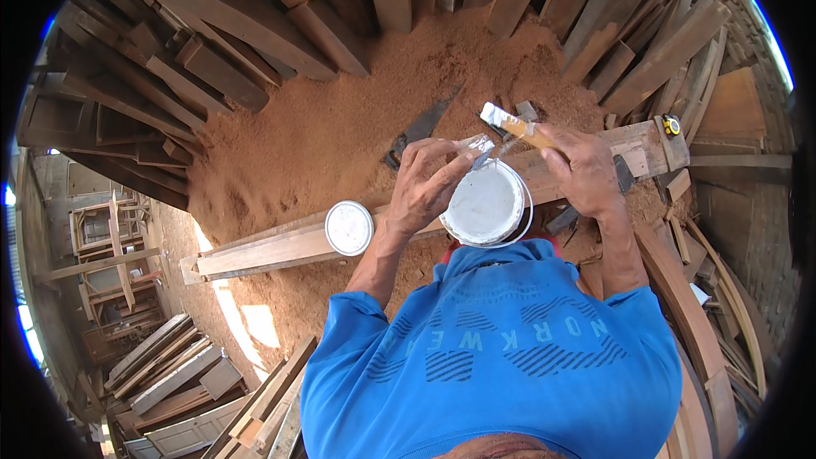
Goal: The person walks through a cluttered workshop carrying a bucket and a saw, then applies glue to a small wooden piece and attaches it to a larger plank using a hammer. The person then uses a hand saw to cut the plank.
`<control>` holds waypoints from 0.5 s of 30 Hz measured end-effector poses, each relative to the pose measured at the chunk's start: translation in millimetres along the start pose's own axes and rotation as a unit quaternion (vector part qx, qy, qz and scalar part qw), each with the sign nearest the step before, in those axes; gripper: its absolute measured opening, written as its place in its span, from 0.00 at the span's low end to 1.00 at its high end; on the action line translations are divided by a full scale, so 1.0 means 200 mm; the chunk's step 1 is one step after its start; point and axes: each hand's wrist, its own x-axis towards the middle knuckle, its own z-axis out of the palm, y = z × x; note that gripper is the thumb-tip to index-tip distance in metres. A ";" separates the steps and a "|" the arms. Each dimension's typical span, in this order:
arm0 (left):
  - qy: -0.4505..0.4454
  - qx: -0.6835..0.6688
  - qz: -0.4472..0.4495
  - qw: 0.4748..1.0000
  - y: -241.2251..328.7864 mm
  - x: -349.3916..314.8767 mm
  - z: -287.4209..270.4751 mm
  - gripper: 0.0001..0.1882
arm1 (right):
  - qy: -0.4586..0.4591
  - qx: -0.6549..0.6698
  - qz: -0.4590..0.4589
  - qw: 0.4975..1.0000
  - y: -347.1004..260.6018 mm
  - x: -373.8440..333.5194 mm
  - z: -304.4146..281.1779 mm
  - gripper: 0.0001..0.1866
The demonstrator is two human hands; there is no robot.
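Observation:
A white bucket [484,202] with a thin wire handle stands in front of me, its top filled with a pale, whitish surface. My left hand [422,183] is closed just left of the bucket's rim. Its fingers pinch a small, flat, grey-white scraper [481,147] above the far edge. On the other side my right hand [585,168] grips a flat wooden stick [520,129] that points left. White paste coats the stick's far end, which is near the scraper. A round white lid [348,228] lies on the long plank [272,253], left of my left forearm.
A handsaw [425,129] lies on the heaped sawdust [297,144] beyond the bucket. A yellow-and-black tape measure [671,125] sits at the plank's right end. Timber beams [246,17] lean around the far side. More boards [183,374] are stacked at the lower left.

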 end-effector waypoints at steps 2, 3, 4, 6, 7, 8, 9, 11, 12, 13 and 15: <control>0.003 0.019 0.013 1.000 -0.01 0.01 0.00 0.28 | -0.029 0.026 -0.008 0.999 -0.03 0.01 -0.03 0.15; 0.006 0.020 0.006 1.000 -0.01 0.01 -0.01 0.28 | -0.043 0.037 -0.011 0.998 -0.03 0.01 -0.04 0.14; 0.010 0.021 -0.001 1.000 0.00 0.02 -0.01 0.28 | -0.032 0.018 -0.045 0.998 -0.02 0.00 -0.02 0.14; 0.010 0.015 -0.010 1.000 0.00 0.03 -0.01 0.27 | -0.012 -0.017 -0.114 0.993 0.02 -0.02 0.01 0.13; 0.006 0.007 -0.012 1.000 0.00 0.02 0.00 0.25 | -0.017 -0.034 -0.100 0.994 0.03 -0.03 -0.01 0.13; 0.002 0.000 -0.015 1.000 0.00 0.01 0.00 0.24 | -0.023 -0.050 -0.087 0.995 0.03 -0.03 -0.05 0.13; 0.003 0.006 -0.017 1.000 0.00 0.00 0.00 0.24 | -0.029 -0.066 -0.071 0.995 0.03 -0.04 -0.08 0.14; 0.006 0.018 -0.022 1.000 0.01 -0.02 0.00 0.23 | -0.005 -0.040 -0.064 0.997 0.03 -0.03 -0.07 0.15; 0.004 0.019 -0.020 1.000 0.01 -0.02 0.00 0.23 | 0.008 -0.029 -0.059 0.998 0.03 -0.02 -0.06 0.15; 0.002 0.020 -0.018 1.000 0.02 -0.01 0.00 0.24 | -0.002 -0.020 -0.079 0.997 0.02 -0.02 -0.03 0.15; -0.005 0.025 -0.016 1.000 0.02 -0.02 -0.01 0.24 | -0.024 -0.001 -0.119 0.993 0.02 -0.02 0.04 0.15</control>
